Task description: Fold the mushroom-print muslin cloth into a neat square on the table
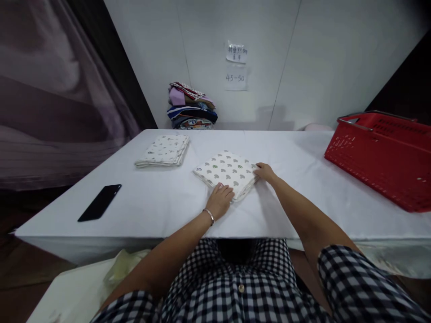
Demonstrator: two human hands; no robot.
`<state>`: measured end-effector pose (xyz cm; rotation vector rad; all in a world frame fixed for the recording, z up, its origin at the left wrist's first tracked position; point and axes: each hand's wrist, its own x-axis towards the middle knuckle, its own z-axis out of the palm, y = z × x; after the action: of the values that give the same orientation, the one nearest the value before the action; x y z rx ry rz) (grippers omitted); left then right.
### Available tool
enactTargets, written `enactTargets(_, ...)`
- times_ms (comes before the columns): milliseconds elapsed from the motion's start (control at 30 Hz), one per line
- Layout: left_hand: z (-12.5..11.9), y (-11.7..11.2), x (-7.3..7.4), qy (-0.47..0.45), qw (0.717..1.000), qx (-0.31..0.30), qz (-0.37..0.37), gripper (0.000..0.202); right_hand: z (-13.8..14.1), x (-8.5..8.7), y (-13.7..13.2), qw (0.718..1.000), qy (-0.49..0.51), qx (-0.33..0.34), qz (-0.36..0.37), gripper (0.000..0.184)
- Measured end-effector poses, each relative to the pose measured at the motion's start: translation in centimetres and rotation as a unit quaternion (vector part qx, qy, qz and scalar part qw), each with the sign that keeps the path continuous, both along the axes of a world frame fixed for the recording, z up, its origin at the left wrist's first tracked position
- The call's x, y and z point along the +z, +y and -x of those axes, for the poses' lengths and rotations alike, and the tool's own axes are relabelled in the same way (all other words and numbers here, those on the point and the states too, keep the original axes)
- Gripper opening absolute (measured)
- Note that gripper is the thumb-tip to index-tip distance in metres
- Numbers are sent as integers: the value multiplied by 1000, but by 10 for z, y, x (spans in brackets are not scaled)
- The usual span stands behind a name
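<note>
A folded white cloth (225, 168) with grey mushroom-like shapes and a few green marks lies on the table, turned with one corner toward me. At its front left edge is my left hand (220, 201), a bracelet on its wrist, with fingers bent over the edge and top layer. My right hand (265, 172) grips the cloth's right corner, its fingertips partly hidden there. Farther back on the left rests a second folded white cloth (164, 150) with small dark prints, touched by neither hand.
The table (141, 206) has a white cover. A black phone-like slab (100, 202) lies at its left, and a red basket (380, 157) with metal handles stands at the right. Behind the table's back edge rises a stack of folded fabrics (191, 107) by the wall.
</note>
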<state>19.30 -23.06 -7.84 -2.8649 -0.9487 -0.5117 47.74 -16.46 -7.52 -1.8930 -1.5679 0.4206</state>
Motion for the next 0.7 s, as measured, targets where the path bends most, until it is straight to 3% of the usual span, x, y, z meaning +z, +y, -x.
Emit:
enactTargets(167,43,31,8,0,997,56,55,45,16,-22,-61,999,23,-33,-10,35)
enactTargets(267,57,40,12,-18,992,64,109,55,25,-35,-96,989,104,-50,-92,40)
enactTargets(367,53,33,14,-53,982,85,162,53,29,-38,-114,971,165,-48,-167,41)
enactTargets(433,44,24,13,-82,977,98,170,44,31,-33,-118,965,131,-34,-223,35)
enactTargets(533,28,11,12,-123,979,103,123,28,36,-26,-119,961,1,44,-273,24)
enactTargets(600,17,7,11,-136,983,89,84,22,39,-22,-119,954,-86,92,-272,21)
enactTargets(700,4,8,7,-128,988,69,51,19,42,-21,-118,946,-172,107,-252,21)
